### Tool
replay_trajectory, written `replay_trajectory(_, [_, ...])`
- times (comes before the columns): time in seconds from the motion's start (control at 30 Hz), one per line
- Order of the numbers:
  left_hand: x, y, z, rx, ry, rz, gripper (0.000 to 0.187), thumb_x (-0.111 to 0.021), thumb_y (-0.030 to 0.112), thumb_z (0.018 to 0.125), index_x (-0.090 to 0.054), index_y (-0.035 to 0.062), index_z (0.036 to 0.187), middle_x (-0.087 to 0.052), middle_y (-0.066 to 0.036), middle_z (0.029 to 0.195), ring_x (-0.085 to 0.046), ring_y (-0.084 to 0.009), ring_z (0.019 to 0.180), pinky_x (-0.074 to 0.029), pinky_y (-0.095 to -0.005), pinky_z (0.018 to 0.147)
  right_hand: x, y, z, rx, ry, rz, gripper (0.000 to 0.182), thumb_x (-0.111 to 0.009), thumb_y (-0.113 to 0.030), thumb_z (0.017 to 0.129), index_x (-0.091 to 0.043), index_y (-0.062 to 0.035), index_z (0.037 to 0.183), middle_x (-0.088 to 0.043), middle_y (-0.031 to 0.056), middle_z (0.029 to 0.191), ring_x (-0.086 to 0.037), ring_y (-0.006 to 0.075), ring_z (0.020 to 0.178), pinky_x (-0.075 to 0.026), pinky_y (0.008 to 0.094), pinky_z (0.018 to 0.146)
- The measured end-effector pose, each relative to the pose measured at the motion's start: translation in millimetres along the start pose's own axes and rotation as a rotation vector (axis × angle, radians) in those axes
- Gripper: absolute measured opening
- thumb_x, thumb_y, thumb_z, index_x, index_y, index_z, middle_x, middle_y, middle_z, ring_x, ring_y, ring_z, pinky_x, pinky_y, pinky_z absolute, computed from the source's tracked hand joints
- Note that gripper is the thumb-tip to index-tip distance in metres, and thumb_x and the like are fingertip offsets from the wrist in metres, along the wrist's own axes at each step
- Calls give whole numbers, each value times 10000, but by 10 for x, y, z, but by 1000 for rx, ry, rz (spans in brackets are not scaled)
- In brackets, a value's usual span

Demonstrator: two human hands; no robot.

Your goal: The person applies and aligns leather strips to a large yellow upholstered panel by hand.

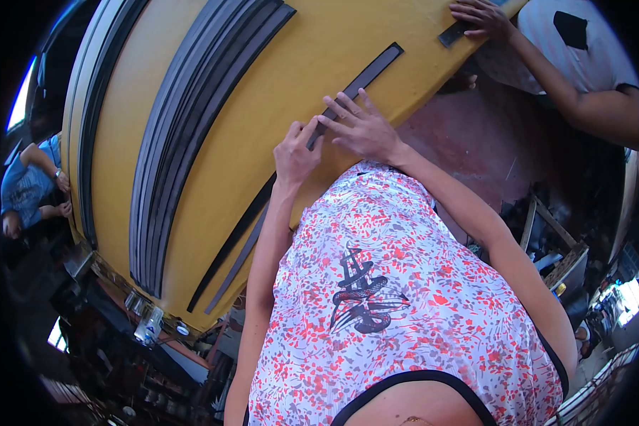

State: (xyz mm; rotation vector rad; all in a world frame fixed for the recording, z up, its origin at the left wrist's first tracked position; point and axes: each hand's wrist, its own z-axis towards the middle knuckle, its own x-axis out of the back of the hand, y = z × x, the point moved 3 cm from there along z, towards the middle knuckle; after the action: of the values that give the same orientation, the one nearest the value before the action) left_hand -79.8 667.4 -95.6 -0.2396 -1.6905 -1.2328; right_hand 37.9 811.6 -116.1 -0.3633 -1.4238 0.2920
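A long dark strip (376, 71) lies on the yellow table (263, 92) and runs under both my hands towards the lower left. My left hand (297, 152) is closed at the strip, its thumb and fingers pinching the edge. Beside it on the right, my right hand (362, 130) lies with fingers spread across the strip. Below my left hand the strip continues and parts into a black band (227, 252) and a thinner grey band (238, 261). A thick stack of dark strips (184, 135) lies further left on the table.
More long strips (89, 142) lie at the table's far left. A co-worker's hand (480, 18) rests on a short dark piece (453, 34) at the upper right. Another person in blue (32, 181) stands at the left edge. Bottles (148, 325) are by the lower edge.
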Motion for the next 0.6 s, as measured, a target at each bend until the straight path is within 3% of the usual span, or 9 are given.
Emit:
replay_trajectory(0.17, [6, 0, 6, 5, -1, -7, 401, -756, 191, 798, -695, 134, 1190, -639, -66, 917, -678, -271, 715, -550, -382, 621, -42, 186, -32, -3, -49, -77, 561, -418, -546, 989, -381, -346, 1511, -239, 11, 1630, -177, 244, 1514, -3, 601, 1203])
replay_trajectory(0.27, [7, -12, -6, 23, -5, 5, 400, -762, 204, 800, -698, 147, 1190, -638, -62, 912, -670, -261, 703, -542, -375, 616, 86, 546, -55, -164, 26, -185, 546, -374, -566, 996, -375, -377, 1508, -245, -51, 1626, -190, 207, 1510, 5, 599, 1201])
replay_trajectory(0.33, [19, 8, 3, 96, -49, -6, 405, -767, 178, 800, -707, 133, 1198, -666, -84, 926, -683, -269, 787, -548, -364, 687, 155, 768, -77, -182, 58, -200, 542, -372, -567, 996, -381, -378, 1505, -251, -53, 1624, -202, 203, 1506, 4, 599, 1202])
replay_trajectory(0.53, [-47, -40, -13, 22, 24, -13, 401, -778, 204, 790, -701, 149, 1180, -636, -56, 910, -658, -245, 711, -537, -366, 623, 226, 1036, -91, -196, 79, -278, 540, -365, -554, 1007, -362, -371, 1515, -247, -33, 1626, -247, 220, 1492, -5, 602, 1200])
replay_trajectory(0.6, [-67, -19, -5, 17, 35, -20, 402, -777, 202, 789, -699, 147, 1179, -635, -58, 913, -658, -247, 717, -538, -365, 627, 200, 1051, -111, -241, 148, -134, 566, -372, -541, 1012, -340, -325, 1534, -223, 3, 1636, -243, 242, 1494, -14, 610, 1194])
